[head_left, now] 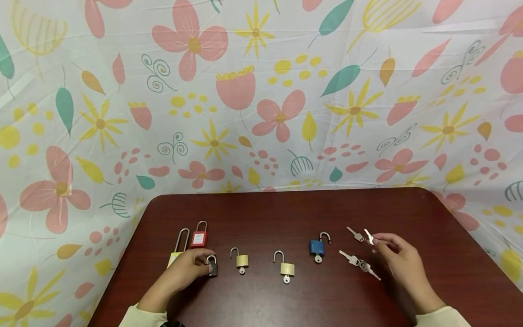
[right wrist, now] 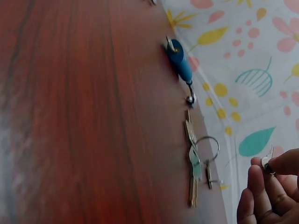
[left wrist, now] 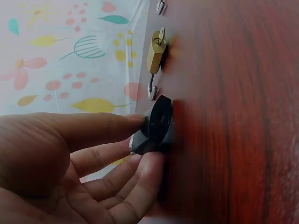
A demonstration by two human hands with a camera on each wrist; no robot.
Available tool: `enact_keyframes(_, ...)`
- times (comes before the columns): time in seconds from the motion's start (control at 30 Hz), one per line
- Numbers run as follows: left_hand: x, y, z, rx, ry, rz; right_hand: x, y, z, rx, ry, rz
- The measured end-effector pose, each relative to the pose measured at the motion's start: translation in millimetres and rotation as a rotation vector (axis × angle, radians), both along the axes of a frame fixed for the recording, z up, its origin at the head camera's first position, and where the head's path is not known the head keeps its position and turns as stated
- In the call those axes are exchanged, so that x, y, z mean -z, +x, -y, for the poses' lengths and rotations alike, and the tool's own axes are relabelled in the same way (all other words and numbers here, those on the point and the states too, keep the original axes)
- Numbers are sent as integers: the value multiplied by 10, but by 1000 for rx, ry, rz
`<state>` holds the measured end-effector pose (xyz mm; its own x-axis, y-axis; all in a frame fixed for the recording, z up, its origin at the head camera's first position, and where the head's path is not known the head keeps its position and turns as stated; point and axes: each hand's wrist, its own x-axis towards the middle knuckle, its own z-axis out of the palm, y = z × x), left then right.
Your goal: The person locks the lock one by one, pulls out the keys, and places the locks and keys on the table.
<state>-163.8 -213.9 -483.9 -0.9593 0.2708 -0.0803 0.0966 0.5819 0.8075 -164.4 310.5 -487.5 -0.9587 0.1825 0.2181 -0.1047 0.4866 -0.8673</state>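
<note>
On the left side of the table, my left hand (head_left: 184,271) pinches a small black padlock (head_left: 213,270) between thumb and fingers. The left wrist view shows the padlock's dark keyhole end (left wrist: 160,122) turned toward the camera, its shackle hidden there. At the right, my right hand (head_left: 404,263) holds a silver key (head_left: 369,237) between thumb and fingertips, raised over the table. Close by that hand lie a loose key (head_left: 356,234) and a bunch of keys (head_left: 360,263) on a ring (right wrist: 218,148). A yellow padlock (head_left: 173,259) is partly covered by my left hand.
A red padlock (head_left: 199,239) with a closed shackle lies behind my left hand. Across the middle of the dark wooden table (head_left: 261,304) are two brass padlocks (head_left: 242,260) and a blue padlock (head_left: 316,247), shackles open and keys inserted. A flowered cloth (head_left: 261,136) hangs behind.
</note>
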Motion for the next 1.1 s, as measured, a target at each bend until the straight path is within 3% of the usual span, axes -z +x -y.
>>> enact_keyframes(0.23,13,9,11,-4,-6,-36,28,58,-122,-6,55,37)
enact_keyframes(0.53,37,6,12,-20,-21,-35,66,90,-264,11,412,114)
enact_keyframes(0.83,32,7,7,-36,-16,-22,87,85,-358,-34,515,168)
enact_keyframes(1.1,31,10,16,-19,-11,-28,68,74,-357,-66,534,190)
